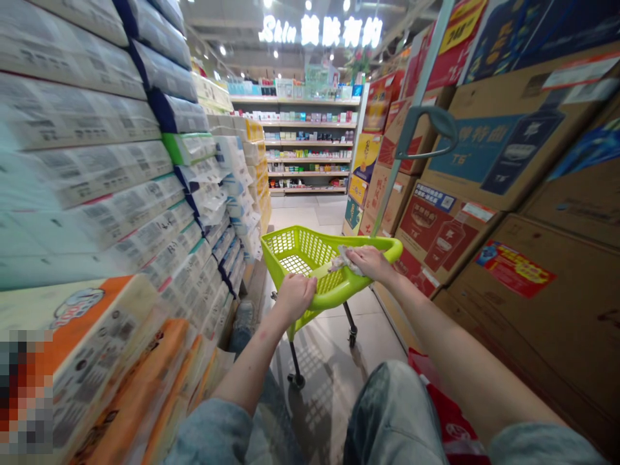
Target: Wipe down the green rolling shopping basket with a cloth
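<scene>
A lime-green plastic shopping cart [295, 248] on small wheels stands tilted in a narrow shop aisle in front of me. My left hand [294, 295] is closed over the cart's near rim. My right hand [371, 261] lies on the right rim and presses a crumpled pale cloth [341, 260] against it. The cart's grey handle [429, 132] rises on a green pole at the right. Its basket looks empty.
Stacked packs of tissue paper [97, 194] wall the left side. Piled cardboard boxes [508, 213] wall the right. A red bag [450, 413] lies by my right knee. Far shelves [310, 145] of goods close the tiled aisle under a lit sign.
</scene>
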Motion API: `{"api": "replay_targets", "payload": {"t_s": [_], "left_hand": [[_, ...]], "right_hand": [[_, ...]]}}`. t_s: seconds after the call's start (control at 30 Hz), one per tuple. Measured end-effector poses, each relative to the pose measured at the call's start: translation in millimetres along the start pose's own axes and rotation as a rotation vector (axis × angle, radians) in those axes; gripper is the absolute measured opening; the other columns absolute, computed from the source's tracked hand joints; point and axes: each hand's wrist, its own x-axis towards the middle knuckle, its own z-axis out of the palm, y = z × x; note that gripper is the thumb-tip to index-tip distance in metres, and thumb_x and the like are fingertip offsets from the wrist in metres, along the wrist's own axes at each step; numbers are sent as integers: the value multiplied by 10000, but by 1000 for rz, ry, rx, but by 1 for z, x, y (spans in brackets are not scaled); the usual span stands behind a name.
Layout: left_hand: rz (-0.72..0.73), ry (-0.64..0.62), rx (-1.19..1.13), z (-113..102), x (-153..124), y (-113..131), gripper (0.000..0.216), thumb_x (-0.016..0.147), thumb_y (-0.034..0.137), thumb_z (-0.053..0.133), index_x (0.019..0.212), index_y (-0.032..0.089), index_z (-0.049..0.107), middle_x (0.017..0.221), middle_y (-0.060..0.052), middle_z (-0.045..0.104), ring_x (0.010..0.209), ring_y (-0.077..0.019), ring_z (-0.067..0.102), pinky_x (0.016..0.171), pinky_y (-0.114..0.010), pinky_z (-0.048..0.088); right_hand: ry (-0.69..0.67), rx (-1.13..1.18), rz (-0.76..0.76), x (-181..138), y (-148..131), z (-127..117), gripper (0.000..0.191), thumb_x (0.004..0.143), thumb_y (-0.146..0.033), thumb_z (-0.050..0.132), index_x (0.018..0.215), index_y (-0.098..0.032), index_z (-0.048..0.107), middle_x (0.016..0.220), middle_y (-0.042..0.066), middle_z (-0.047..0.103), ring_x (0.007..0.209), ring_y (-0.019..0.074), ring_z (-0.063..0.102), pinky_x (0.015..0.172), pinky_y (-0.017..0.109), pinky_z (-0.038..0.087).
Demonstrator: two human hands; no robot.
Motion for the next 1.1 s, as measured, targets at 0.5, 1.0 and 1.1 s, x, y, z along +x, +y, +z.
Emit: {"api": "replay_targets", "payload": {"t_s": [0.5,1.0,1.1], "left_hand": [[-156,259,-141,18,-4,18,474,916,215,228,581,175,560,684,-54,626,734,-157,549,827,-309,379],[-32,210,-281,17,3,18,414,945,311,216,838,181,594,835,-15,631,832,-142,560,793,-279,392],[-2,154,-289,19,7,1,478,934,259,196,757,185,634,829,-19,631,837,-136,558,812,-267,393]], "right_hand": [[403,43,-287,-80,-45,33,325,893,-197,374,1148,-180,574,1178,88,615,1258,215,421,1075,479,270],[-37,-121,-303,-31,-37,4,429,884,-285,351,563,-173,613,625,49,645,725,155,585,843,286,402],[-5,-47,-327,-31,-31,7,429,889,-285,349,549,-182,589,605,35,625,682,144,566,840,290,401]]}}
